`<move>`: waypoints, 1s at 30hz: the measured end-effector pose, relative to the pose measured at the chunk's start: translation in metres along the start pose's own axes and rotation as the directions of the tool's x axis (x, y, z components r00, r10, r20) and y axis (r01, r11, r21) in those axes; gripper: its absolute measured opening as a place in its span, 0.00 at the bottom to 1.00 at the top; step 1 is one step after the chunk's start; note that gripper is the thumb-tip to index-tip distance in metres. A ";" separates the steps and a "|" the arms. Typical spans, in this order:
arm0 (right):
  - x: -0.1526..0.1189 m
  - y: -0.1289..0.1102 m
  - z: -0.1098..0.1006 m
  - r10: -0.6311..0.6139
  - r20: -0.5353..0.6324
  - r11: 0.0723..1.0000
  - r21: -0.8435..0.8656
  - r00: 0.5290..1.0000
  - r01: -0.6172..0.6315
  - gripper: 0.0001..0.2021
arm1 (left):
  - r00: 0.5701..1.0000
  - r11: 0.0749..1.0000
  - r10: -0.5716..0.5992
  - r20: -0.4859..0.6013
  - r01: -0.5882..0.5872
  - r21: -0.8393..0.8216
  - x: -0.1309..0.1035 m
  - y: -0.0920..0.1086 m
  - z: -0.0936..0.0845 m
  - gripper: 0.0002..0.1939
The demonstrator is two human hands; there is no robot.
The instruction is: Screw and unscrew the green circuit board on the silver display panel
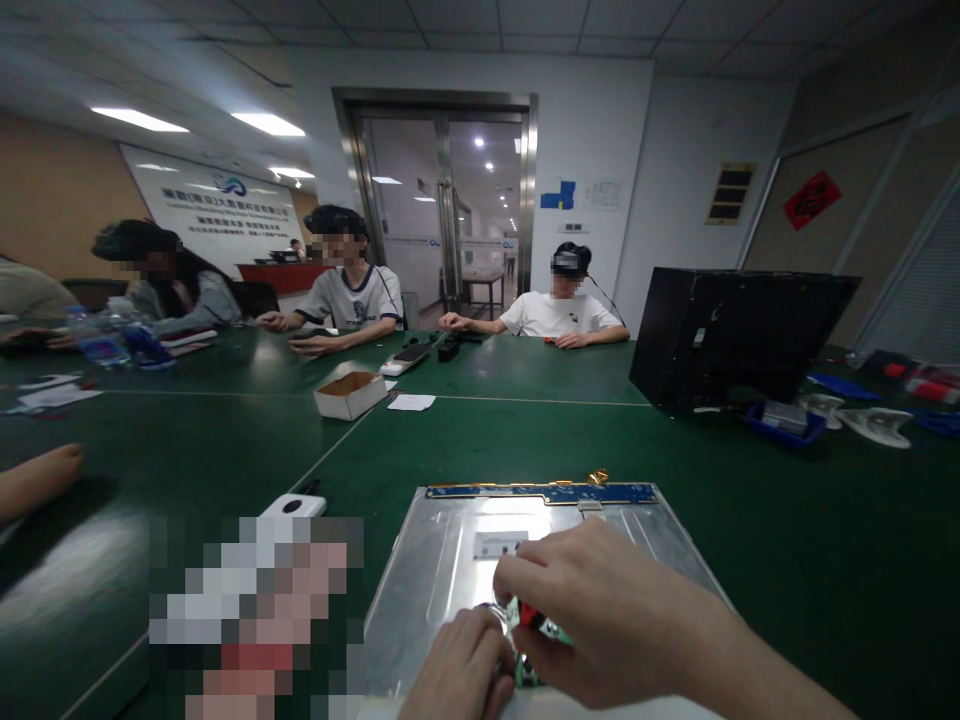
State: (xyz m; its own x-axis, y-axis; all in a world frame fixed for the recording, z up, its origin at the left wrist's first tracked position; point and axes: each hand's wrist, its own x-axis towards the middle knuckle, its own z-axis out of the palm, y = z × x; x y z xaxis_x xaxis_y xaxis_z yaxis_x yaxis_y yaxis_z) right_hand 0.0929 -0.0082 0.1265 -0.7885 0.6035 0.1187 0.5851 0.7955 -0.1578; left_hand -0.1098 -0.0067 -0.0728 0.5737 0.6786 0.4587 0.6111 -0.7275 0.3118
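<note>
A silver metal display panel (405, 590) lies on the table in front of me, with a long blue circuit board (615, 493) along its far edge. My right hand (592, 610) reaches in from the right over the panel, fingers closed around a red tool handle (530, 613); the rest of that tool is hidden. Beside it, at the near part of the panel, my left hand (465, 665) has its fingers curled by a small green circuit board (555, 632) and some thin wires (495, 610). What its fingertips grip, if anything, is hidden.
A white power strip (296, 506) lies left of the panel, partly blurred out. Farther off are a small open box (349, 396), a black monitor-like casing (739, 335) and a blue tray (786, 425). Several people sit around the green table (555, 440); another person's hand (41, 480) is at left.
</note>
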 end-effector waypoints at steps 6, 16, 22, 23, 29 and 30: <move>-0.001 0.001 -0.001 -0.029 0.003 1.000 -0.001 1.000 0.029 0.06 | 1.000 1.000 -0.013 0.012 0.014 -0.019 0.001 -0.001 0.001 0.04; 0.000 0.000 -0.001 0.016 -0.018 1.000 0.003 1.000 -0.016 0.03 | 1.000 1.000 -0.007 -0.007 0.007 -0.023 0.000 0.001 0.000 0.08; -0.001 -0.001 -0.002 0.008 -0.013 1.000 0.007 1.000 -0.008 0.05 | 1.000 1.000 -0.020 -0.001 0.020 -0.003 0.000 0.002 -0.001 0.11; -0.001 -0.001 -0.002 0.013 -0.009 1.000 0.004 1.000 -0.013 0.04 | 0.999 0.999 -0.035 -0.007 0.035 0.000 0.001 0.002 -0.001 0.11; 0.001 0.000 -0.004 -0.001 -0.012 1.000 0.010 1.000 0.001 0.03 | 1.000 1.000 -0.012 0.000 0.012 0.020 0.002 0.001 -0.001 0.10; 0.001 0.000 -0.004 -0.006 -0.010 1.000 0.017 1.000 0.006 0.04 | 1.000 1.000 -0.008 0.001 0.008 0.017 0.001 0.001 0.000 0.09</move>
State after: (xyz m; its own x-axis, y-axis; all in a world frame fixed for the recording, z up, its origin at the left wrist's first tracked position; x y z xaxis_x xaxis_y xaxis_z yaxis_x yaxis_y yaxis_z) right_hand 0.0930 -0.0078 0.1309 -0.7898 0.5995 0.1298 0.5771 0.7979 -0.1741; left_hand -0.1088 -0.0062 -0.0717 0.5695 0.6842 0.4555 0.6249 -0.7204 0.3009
